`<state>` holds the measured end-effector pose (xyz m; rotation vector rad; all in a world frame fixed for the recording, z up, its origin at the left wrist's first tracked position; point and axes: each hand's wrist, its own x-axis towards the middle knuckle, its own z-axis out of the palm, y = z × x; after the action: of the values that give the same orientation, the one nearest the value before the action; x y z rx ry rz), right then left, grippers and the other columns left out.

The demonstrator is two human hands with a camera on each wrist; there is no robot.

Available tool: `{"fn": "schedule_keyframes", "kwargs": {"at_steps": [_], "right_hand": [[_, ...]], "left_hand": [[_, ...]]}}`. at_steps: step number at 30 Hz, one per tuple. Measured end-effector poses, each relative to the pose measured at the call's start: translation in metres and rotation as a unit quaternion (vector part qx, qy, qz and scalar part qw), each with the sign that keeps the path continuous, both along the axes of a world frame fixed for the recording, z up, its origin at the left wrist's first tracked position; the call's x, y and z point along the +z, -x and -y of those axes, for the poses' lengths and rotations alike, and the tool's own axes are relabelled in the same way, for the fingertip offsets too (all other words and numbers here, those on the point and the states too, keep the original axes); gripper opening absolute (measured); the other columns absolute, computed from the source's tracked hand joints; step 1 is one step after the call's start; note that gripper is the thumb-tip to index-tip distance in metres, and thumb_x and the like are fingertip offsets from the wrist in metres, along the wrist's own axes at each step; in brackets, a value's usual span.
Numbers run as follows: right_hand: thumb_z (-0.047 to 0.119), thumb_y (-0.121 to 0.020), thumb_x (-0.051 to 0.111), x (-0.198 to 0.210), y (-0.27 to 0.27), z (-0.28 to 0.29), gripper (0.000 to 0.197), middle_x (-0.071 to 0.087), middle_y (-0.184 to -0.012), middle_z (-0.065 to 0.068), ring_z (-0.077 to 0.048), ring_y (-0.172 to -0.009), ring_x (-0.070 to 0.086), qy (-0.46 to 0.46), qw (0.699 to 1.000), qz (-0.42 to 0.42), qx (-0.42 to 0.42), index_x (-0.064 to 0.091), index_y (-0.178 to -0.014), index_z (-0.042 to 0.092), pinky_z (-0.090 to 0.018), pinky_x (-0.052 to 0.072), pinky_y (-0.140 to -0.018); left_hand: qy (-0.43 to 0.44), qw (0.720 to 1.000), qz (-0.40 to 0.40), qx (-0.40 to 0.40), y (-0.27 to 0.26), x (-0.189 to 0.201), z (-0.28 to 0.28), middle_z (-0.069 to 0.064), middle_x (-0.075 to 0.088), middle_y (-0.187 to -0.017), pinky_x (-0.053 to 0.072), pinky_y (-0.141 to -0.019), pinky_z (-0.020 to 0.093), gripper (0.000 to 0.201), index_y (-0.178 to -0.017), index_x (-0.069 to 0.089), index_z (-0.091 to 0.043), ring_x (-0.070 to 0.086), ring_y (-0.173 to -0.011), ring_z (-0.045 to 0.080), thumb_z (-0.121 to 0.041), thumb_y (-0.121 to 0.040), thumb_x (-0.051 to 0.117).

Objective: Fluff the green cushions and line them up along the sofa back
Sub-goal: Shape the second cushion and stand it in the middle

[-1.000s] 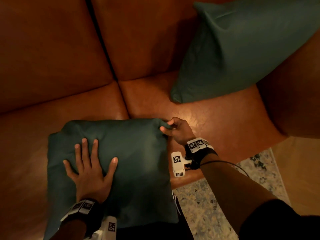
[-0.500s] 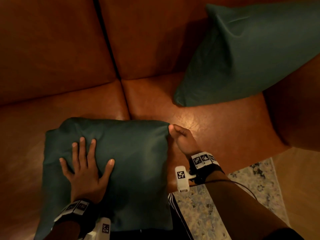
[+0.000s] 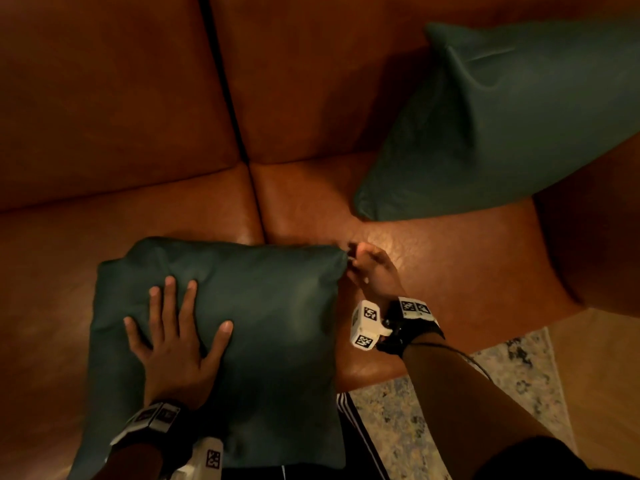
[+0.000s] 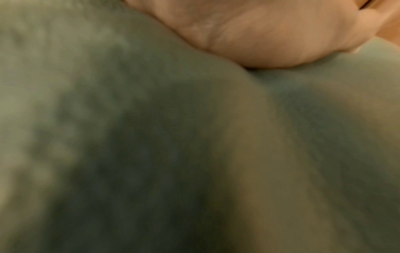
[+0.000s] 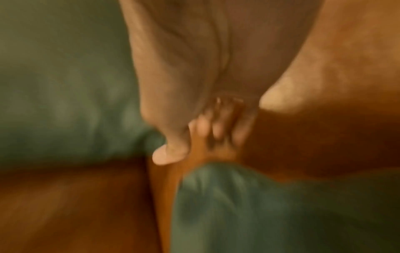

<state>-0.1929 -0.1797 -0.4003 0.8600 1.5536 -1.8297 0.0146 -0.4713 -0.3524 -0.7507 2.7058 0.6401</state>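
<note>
A green cushion (image 3: 270,341) lies flat on the seat of the brown leather sofa (image 3: 433,271). My left hand (image 3: 176,306) presses on its left half with fingers spread and straight; the left wrist view shows only the palm (image 4: 270,34) on green fabric (image 4: 151,137). My right hand (image 3: 363,268) is at the cushion's far right corner. In the right wrist view its fingers (image 5: 216,128) are curled and the thumb lies against that corner (image 5: 65,85); blur hides any pinch. A second green cushion (image 3: 502,126) leans against the sofa back at the right.
A seam (image 3: 225,98) splits the sofa back and seat into two sections. The sofa's right arm (image 3: 595,237) rises beside the second cushion. A patterned rug (image 3: 433,420) and wooden floor (image 3: 595,375) lie at the lower right. My striped trouser leg (image 3: 356,431) touches the seat's front edge.
My right hand, which pinched the raised corner from above, has dropped beside it, and that corner now lies flat and squared. The left hand has stayed pressed on the cushion.
</note>
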Motion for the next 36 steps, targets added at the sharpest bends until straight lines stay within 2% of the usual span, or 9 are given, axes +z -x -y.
{"fn": "schedule_keyframes", "kwargs": {"at_steps": [3,7,12,14,16,20,26,31,36], "right_hand": [[0.021,-0.105,0.064,0.000,-0.009,-0.013,0.034,0.075,-0.132,-0.002,-0.024,-0.130,0.068,0.044,0.994,0.011,0.098,0.063,-0.139,0.014,-0.041,0.054,-0.104],[0.003,-0.108,0.054,-0.011,-0.014,-0.018,0.045,0.066,-0.147,-0.003,-0.023,-0.137,0.061,0.020,0.973,-0.012,0.228,0.055,-0.152,0.015,-0.047,0.051,-0.112],[-0.008,-0.098,0.065,-0.011,-0.002,-0.003,0.027,0.075,-0.081,0.002,-0.010,-0.073,0.069,-0.127,0.975,-0.058,0.173,0.069,-0.094,0.018,-0.032,0.055,-0.073],[-0.002,-0.101,0.065,-0.007,-0.002,-0.006,0.027,0.075,-0.077,0.006,-0.012,-0.071,0.070,-0.165,0.982,-0.039,0.082,0.060,-0.088,0.021,-0.032,0.054,-0.068],[-0.002,-0.103,0.063,0.000,-0.002,-0.014,0.022,0.081,-0.095,0.006,-0.016,-0.089,0.073,-0.115,0.990,-0.042,0.065,0.062,-0.102,0.020,-0.035,0.058,-0.075],[-0.009,-0.100,0.062,0.021,-0.001,-0.019,0.055,0.074,-0.124,0.006,-0.004,-0.107,0.066,-0.003,0.955,-0.101,0.278,0.057,-0.150,0.014,-0.027,0.055,-0.094],[-0.003,-0.089,0.073,0.011,0.024,-0.029,0.020,0.075,-0.077,0.014,-0.002,-0.070,0.068,-0.263,0.941,-0.181,0.108,0.071,-0.088,0.017,-0.034,0.052,-0.077],[0.009,-0.096,0.077,0.034,0.015,-0.009,0.037,0.073,-0.128,-0.001,-0.017,-0.117,0.071,-0.137,0.869,-0.238,0.411,0.070,-0.130,0.023,-0.029,0.056,-0.103],[0.013,-0.091,0.079,0.034,-0.019,0.003,0.017,0.076,-0.087,0.015,0.008,-0.083,0.069,-0.325,0.852,-0.246,0.329,0.077,-0.099,0.028,-0.015,0.055,-0.081]], "left_hand": [[0.000,1.000,-0.002,0.000,0.000,-0.001,-0.001,-0.008,-0.007,-0.181,-0.005,-0.128,0.070,0.088,-0.173,0.015,-0.030,-0.010,-0.167,0.018,-0.073,-0.098,0.033],[0.001,1.000,-0.002,0.001,-0.001,-0.002,-0.002,-0.008,-0.006,-0.181,-0.004,-0.128,0.071,0.088,-0.173,0.014,-0.030,-0.010,-0.167,0.018,-0.073,-0.098,0.033],[-0.001,1.000,0.004,-0.003,-0.001,-0.001,0.000,-0.008,-0.007,-0.181,-0.006,-0.128,0.070,0.088,-0.173,0.014,-0.030,-0.011,-0.167,0.017,-0.073,-0.098,0.032],[0.000,1.000,0.005,-0.001,-0.001,-0.002,0.000,-0.009,-0.007,-0.181,-0.006,-0.128,0.070,0.088,-0.173,0.014,-0.031,-0.011,-0.167,0.016,-0.073,-0.098,0.032],[0.003,1.000,0.002,0.000,-0.002,-0.003,0.000,-0.008,-0.007,-0.181,-0.005,-0.128,0.070,0.088,-0.173,0.014,-0.031,-0.011,-0.167,0.017,-0.074,-0.098,0.032],[0.002,1.000,0.001,0.001,-0.002,-0.003,-0.001,-0.008,-0.006,-0.181,-0.005,-0.128,0.070,0.089,-0.173,0.014,-0.031,-0.011,-0.167,0.017,-0.074,-0.097,0.032],[-0.002,1.000,-0.001,-0.007,-0.001,0.000,0.000,-0.009,-0.007,-0.181,-0.006,-0.128,0.070,0.088,-0.173,0.010,-0.033,-0.012,-0.167,0.016,-0.075,-0.098,0.031],[0.005,1.000,-0.007,-0.010,-0.001,0.002,-0.001,-0.006,-0.005,-0.181,-0.004,-0.128,0.071,0.088,-0.173,0.013,-0.031,-0.009,-0.167,0.018,-0.075,-0.098,0.030],[0.003,0.999,-0.009,-0.046,0.003,0.012,-0.001,-0.008,-0.005,-0.181,-0.003,-0.128,0.070,0.090,-0.172,0.013,-0.035,-0.007,-0.167,0.018,-0.079,-0.097,0.033]]}}
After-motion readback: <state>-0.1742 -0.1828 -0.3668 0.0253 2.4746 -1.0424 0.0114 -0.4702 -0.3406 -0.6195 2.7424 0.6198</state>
